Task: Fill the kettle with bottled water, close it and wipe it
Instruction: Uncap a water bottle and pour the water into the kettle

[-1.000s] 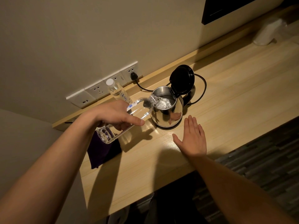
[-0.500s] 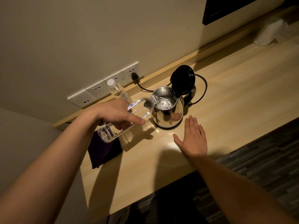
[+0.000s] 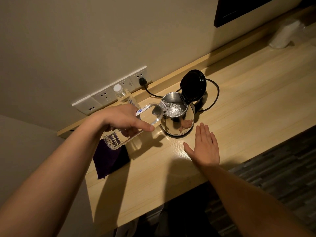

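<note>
A steel kettle (image 3: pixel 177 124) stands on the wooden desk (image 3: pixel 239 103) with its black lid (image 3: pixel 193 86) hinged up. My left hand (image 3: pixel 126 120) grips a clear water bottle (image 3: pixel 150 112), tipped almost flat, its neck over the kettle's mouth. Water streams into the kettle and splashes inside. My right hand (image 3: pixel 205 146) lies flat on the desk just in front of the kettle, fingers straight, holding nothing. A dark purple cloth (image 3: pixel 111 159) lies on the desk under the bottle's base.
A second capped bottle (image 3: pixel 122 94) stands by the wall sockets (image 3: pixel 109 94). The kettle's black cord (image 3: pixel 215 93) runs from a plug (image 3: pixel 142 82) round behind the kettle. A pale wrapped object (image 3: pixel 283 35) sits at the far right. The desk's front edge drops to a dark floor.
The bottle stays tipped over the kettle and water keeps running in. Both hands hold nearly the same place; the view has shifted slightly.
</note>
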